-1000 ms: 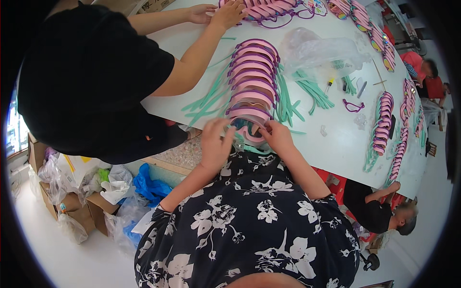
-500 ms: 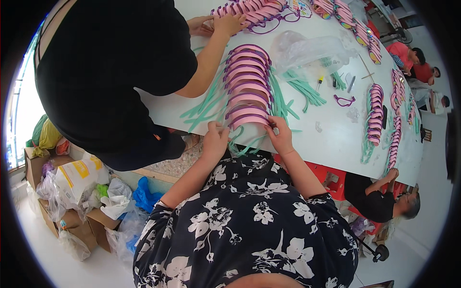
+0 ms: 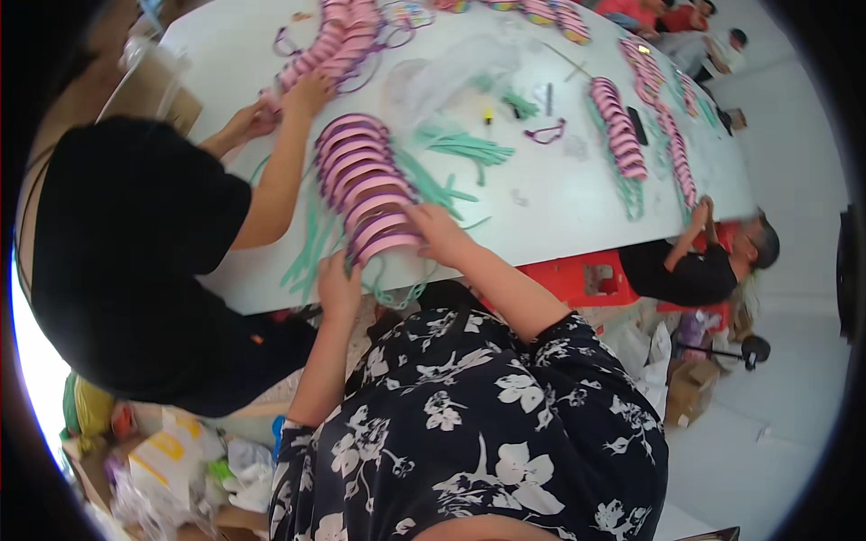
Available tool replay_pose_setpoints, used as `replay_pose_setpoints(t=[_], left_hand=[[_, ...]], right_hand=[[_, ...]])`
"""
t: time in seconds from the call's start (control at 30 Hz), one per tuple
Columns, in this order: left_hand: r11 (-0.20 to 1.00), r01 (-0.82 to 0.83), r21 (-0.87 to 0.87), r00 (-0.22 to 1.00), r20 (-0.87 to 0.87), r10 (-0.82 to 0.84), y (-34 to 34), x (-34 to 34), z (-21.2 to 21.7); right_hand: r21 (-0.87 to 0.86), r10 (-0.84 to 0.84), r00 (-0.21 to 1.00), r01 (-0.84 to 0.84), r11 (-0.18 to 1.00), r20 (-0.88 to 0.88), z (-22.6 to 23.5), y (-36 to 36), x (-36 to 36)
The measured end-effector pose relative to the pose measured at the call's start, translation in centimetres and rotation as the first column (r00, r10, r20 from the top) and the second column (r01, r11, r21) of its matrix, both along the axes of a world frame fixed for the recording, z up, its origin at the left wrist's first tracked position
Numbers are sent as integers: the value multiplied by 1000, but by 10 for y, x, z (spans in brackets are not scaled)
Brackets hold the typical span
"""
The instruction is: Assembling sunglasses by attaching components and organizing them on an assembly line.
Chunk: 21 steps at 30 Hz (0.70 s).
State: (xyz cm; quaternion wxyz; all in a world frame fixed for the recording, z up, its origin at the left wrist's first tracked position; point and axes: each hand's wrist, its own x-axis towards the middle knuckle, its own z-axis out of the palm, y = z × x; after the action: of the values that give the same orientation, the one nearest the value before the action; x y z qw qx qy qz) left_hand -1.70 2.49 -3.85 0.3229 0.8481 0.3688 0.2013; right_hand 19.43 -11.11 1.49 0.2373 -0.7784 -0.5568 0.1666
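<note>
Eyewear with pink curved bands and purple rims (image 3: 365, 185) stands in one overlapping row on the white desk (image 3: 532, 221), close to its near edge and straight in front of the person. Teal straps (image 3: 437, 185) spread over the desk on both sides of the row, and a few loop down at its near end. The two hands are apart, one on each side of the nearest piece. The left hand (image 3: 339, 287) has its fingertips at that piece's left end; the right hand (image 3: 439, 233) reaches in from the other side, its fingers against the right end. I cannot tell whether either one grips firmly or only touches.

Beyond the row lie a crumpled clear plastic bag (image 3: 460, 77), a bundle of teal strips (image 3: 465, 146), a small yellow item (image 3: 488, 115) and a loose purple frame (image 3: 546, 132). Farther right is another pink row (image 3: 618, 131) with a dark flat object (image 3: 638, 126) just beside it.

To the left, a co-worker in black (image 3: 135, 225) reaches across to a longer double row (image 3: 338, 50). At the right, a second person in black (image 3: 681, 272) sits near a red stool (image 3: 577, 279).
</note>
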Motion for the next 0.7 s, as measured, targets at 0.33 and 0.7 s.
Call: replay_pose_setpoints(t=[0.33, 0.7], left_hand=[[990, 4, 138, 998, 58, -12, -19, 1, 3], [967, 159, -198, 987, 12, -160, -134, 87, 130]], right_hand=[[225, 14, 985, -53, 973, 170, -18, -10, 17], [150, -102, 983, 125, 981, -154, 68, -137, 104]])
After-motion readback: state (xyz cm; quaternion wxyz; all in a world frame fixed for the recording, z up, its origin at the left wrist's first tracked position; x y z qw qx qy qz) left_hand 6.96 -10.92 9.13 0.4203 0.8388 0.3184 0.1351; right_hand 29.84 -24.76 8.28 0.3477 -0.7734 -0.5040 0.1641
